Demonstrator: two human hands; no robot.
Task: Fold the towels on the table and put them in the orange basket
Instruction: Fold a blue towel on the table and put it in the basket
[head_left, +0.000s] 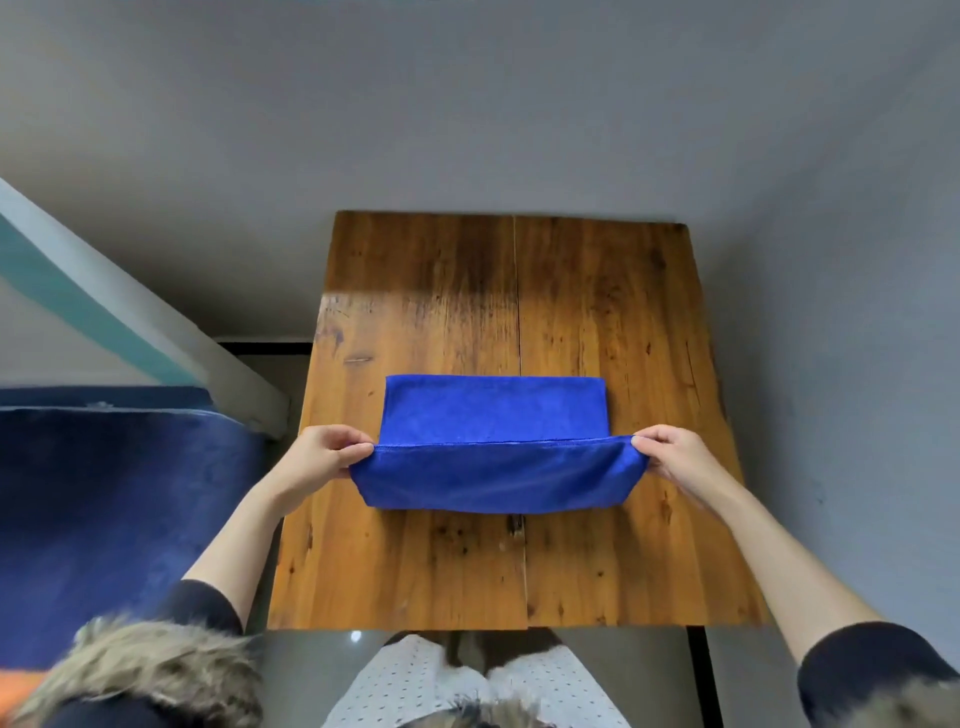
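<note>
A blue towel (493, 415) lies across the middle of the wooden table (447, 571). Its near edge is lifted off the wood and curves up over the flat far part. My left hand (324, 451) pinches the left corner of that lifted edge. My right hand (670, 452) pinches the right corner, so the hem stretches straight between them. A sliver of orange (15, 686) shows at the bottom left corner; whether it is the basket I cannot tell.
A dark blue cushioned surface (114, 519) sits left of the table, with a white and teal beam (130, 322) slanting above it. Grey walls stand behind and to the right. Bare wood lies beyond and in front of the towel.
</note>
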